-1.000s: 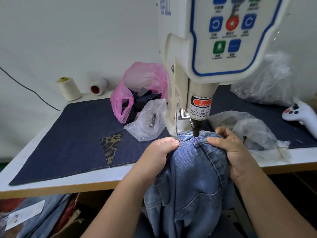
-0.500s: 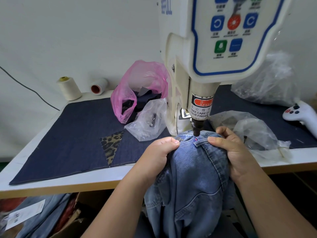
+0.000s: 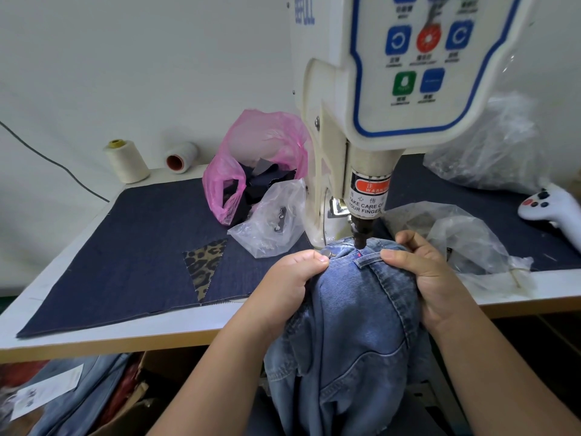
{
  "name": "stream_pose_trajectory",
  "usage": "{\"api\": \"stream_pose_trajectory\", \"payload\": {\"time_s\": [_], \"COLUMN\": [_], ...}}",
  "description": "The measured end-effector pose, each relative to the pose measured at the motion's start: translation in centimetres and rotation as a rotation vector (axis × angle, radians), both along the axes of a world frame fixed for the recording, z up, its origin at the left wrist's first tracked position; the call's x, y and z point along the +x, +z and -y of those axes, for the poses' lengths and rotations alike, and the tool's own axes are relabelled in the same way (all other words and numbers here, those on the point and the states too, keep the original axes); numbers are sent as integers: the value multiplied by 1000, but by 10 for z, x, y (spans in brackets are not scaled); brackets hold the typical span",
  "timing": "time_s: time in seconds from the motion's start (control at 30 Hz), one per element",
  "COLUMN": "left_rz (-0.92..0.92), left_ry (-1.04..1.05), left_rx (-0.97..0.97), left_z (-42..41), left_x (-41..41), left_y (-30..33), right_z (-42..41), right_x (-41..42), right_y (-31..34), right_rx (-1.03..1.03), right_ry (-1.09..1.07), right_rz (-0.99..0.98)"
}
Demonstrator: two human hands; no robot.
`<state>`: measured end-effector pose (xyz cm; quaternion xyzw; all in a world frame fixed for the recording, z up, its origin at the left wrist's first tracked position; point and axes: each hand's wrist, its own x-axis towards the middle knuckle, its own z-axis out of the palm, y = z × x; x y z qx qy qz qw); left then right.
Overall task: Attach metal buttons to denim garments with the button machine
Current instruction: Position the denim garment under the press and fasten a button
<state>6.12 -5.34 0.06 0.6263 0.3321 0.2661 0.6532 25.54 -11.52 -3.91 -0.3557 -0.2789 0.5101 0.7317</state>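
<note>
The denim waistband (image 3: 364, 262) is gripped on both sides by the left hand (image 3: 292, 278) and right hand (image 3: 424, 275) under the machine's punch (image 3: 360, 239), where it is best kept taut with fingers clear.

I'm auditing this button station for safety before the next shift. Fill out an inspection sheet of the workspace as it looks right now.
Surface: white table covered by a dark denim mat with a leopard-print patch.
Job's things: jeans bunched under the button machine; the punch sits on the waistband; one metal button already on.
Clutter: pink bag, clear bags, two thread spools, white game controller.
Grips: left hand and right hand both pinch the waistband, fingers close to the punch.
Cables: one dark cable along the wall.
Surroundings: more denim and cardboard under the table.
</note>
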Motion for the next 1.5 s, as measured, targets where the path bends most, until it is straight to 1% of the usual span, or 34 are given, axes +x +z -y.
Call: {"api": "stream_pose_trajectory", "payload": {"time_s": [0.27,0.7,1.5], "left_rz": [-6,2,-45], "left_ry": [7,1,17], "left_rx": [22,-11,-13], "left_z": [-1,-1,-4], "left_x": [0,-1,0], "left_y": [0,-2,-1], "right_z": [-1,0,-1], "right_x": [0,-2,-1], "right_y": [0,3,1], "right_rx": [-1,4,0], "right_ry": [-3,-6,-3], "right_rz": [1,-10,-12]}}
